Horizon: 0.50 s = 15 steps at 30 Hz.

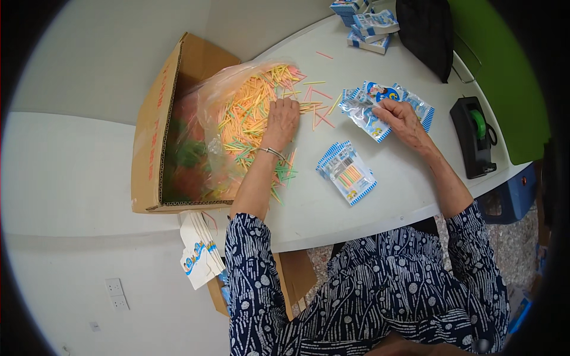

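My left hand (282, 121) is at the right edge of a heap of thin pastel sticks (249, 107) in yellow, orange, pink and green. Its fingers are curled together over some sticks, with the tips partly hidden. The heap spills from a clear plastic bag (208, 118) in the open cardboard box. To the right, my right hand (404, 123) pinches a blue-and-white pouch (367, 120) between thumb and fingers. More such pouches (423, 108) lie fanned beneath that hand. Nearer me is a small stack of pouches (349, 175), the top one with sticks showing through its window.
The cardboard box (148, 142) stands at the table's left. Folded white cartons (198, 249) hang below it. At the far right are small blue-and-white boxes (374, 26), a black bag (424, 38) and a black tape dispenser (472, 136). Loose sticks (322, 118) lie on the white table (285, 228).
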Tool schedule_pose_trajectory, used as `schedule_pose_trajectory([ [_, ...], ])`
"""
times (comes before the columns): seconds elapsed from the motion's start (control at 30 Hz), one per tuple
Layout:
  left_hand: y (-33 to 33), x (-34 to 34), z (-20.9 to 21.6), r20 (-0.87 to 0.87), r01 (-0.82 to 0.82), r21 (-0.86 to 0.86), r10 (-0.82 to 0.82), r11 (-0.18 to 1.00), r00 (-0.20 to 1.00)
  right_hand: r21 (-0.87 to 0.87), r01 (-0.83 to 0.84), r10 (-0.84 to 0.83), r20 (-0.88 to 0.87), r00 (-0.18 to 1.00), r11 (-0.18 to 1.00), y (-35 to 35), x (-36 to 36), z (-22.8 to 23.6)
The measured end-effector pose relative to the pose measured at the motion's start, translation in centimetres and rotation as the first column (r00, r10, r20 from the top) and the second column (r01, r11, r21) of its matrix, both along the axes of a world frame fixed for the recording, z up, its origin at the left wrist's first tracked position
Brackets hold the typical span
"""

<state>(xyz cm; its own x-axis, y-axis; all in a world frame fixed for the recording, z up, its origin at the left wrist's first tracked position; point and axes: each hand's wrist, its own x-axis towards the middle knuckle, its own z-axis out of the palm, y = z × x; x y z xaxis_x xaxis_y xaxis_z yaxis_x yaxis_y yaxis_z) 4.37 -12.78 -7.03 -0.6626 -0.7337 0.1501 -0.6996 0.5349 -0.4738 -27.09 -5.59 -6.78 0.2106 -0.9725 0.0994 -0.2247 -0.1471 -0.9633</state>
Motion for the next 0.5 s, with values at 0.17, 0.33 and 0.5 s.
schedule_pose_trajectory([
  [0.17, 0.1, -0.2, -0.4, 0.08, -0.048, -0.073, 0.054, 0.996, 0.995, -0.033, 0.001, -0.001, 0.011, 1.0, 0.999, 0.1, 0.4, -0.1],
  [0.33, -0.3, 0.1, -0.9, 0.083, -0.04, -0.126, 0.051, 0.991, 0.995, -0.009, -0.011, 0.011, -0.016, 1.0, 1.0, 0.2, 0.4, 0.1],
  [0.5, -0.6, 0.9, -1.0, -0.025, -0.028, -0.137, 0.024, 0.99, 0.999, -0.003, -0.034, 0.034, 0.003, 0.999, 0.999, 0.6, 1.0, 0.0],
])
